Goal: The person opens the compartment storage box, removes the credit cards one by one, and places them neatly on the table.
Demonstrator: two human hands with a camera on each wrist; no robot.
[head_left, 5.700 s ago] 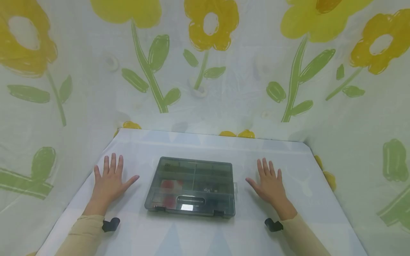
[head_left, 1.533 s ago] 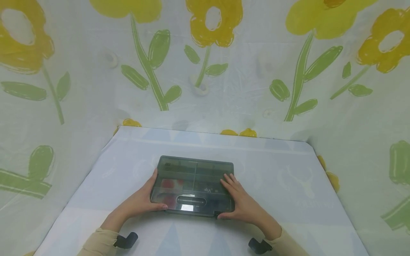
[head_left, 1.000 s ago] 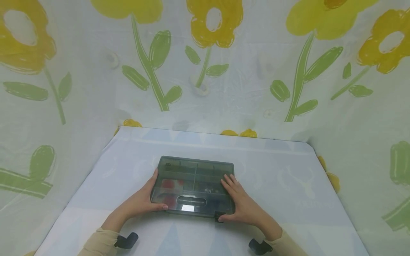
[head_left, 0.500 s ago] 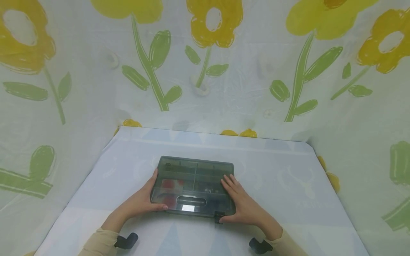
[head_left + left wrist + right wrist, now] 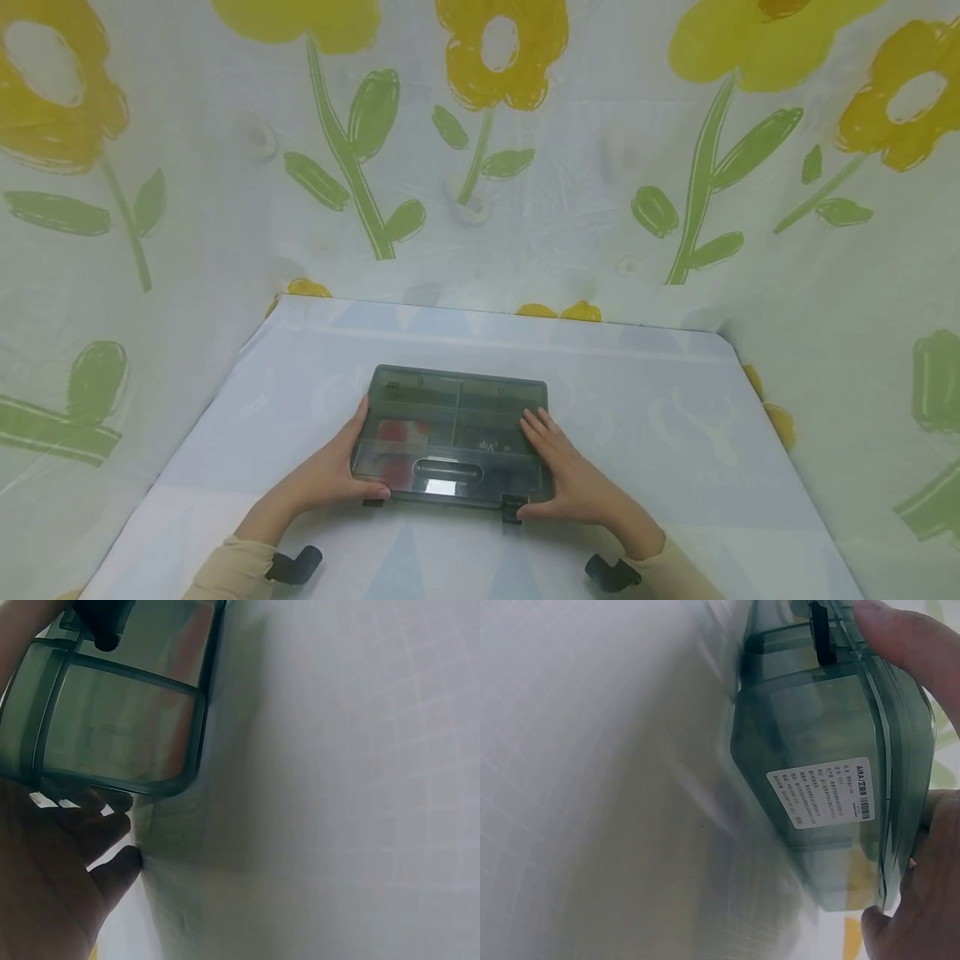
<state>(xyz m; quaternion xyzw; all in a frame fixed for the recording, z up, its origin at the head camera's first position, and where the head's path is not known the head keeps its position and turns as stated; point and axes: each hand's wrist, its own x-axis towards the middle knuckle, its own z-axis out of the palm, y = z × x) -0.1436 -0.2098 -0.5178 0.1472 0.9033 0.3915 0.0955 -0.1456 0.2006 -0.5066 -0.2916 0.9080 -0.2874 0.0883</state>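
A translucent grey-green plastic storage case lies on the table with its lid down. Red-and-white contents show through on the left. My left hand grips its left side, thumb at the left front latch. On the opposite side my right hand holds the corner, fingers over the lid edge, thumb beside the right front latch. Both black latches stick out from the front edge. Seen from the right wrist, a white label is stuck on the case's side wall.
A pale patterned cloth covers the table. Behind and at both sides hangs a curtain with yellow flowers. Black curved pieces are strapped at the wrists, close to the tabletop.
Earlier both hands lay flat beside the case; they then took hold of its sides. The right latch swung outward first, and the left latch has just come out too. The case stays in place.
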